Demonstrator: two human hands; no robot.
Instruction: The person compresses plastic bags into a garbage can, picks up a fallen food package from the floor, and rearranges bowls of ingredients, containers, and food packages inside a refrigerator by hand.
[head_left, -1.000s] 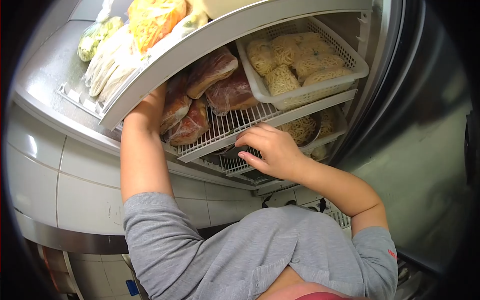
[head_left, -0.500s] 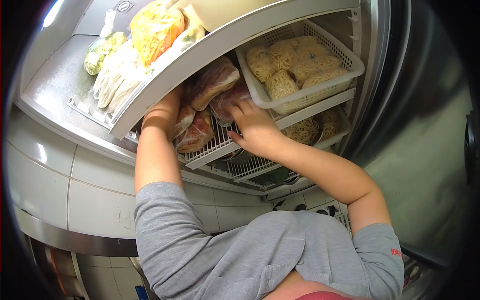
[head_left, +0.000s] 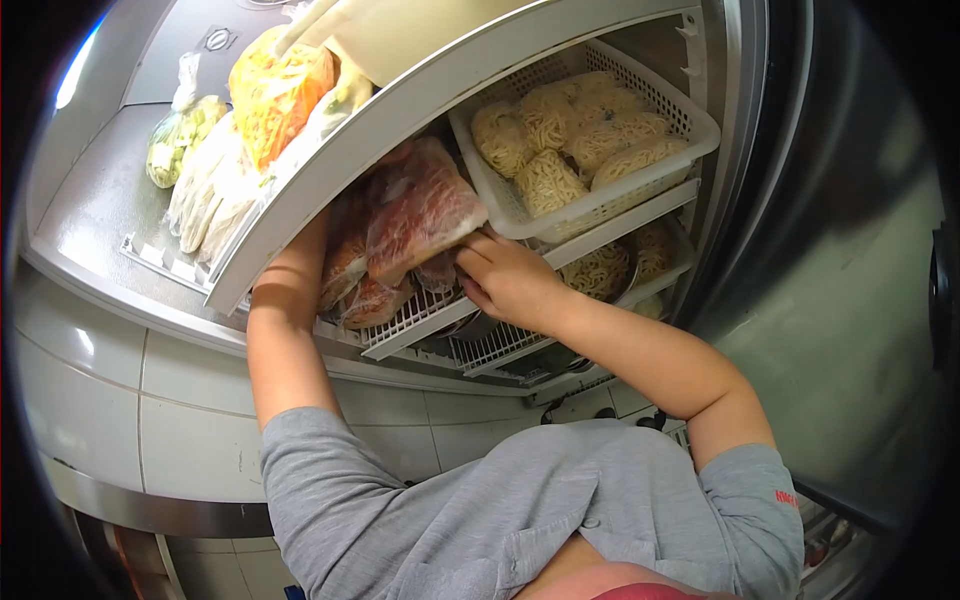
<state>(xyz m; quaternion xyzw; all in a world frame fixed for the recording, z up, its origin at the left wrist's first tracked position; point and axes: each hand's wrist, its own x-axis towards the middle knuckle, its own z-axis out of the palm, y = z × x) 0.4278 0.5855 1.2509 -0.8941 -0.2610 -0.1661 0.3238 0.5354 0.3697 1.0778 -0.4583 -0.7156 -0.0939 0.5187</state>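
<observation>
A large slab of raw meat in clear plastic wrap (head_left: 420, 210) lies tilted over other wrapped meat pieces (head_left: 372, 302) on a white wire shelf (head_left: 420, 320) in the fridge. At the slab's right corner is my right hand (head_left: 508, 278), its fingers curled in against the edge and the fingertips partly hidden. My left forearm reaches in under the upper shelf's front edge (head_left: 370, 135). The left hand itself is hidden behind that edge and the meat, so its fingers do not show.
A white perforated basket (head_left: 600, 212) of bagged noodles (head_left: 550, 185) stands right of the meat. More noodles (head_left: 600, 270) sit on the shelf below. Above are bags of orange shreds (head_left: 280, 95) and greens (head_left: 185, 140). The fridge door (head_left: 830, 300) stands open at right.
The large meat slab now shows its broad face and covers more of the pieces below. My right hand has gone from lying on the wrapped meat to its right corner, fingers more curled.
</observation>
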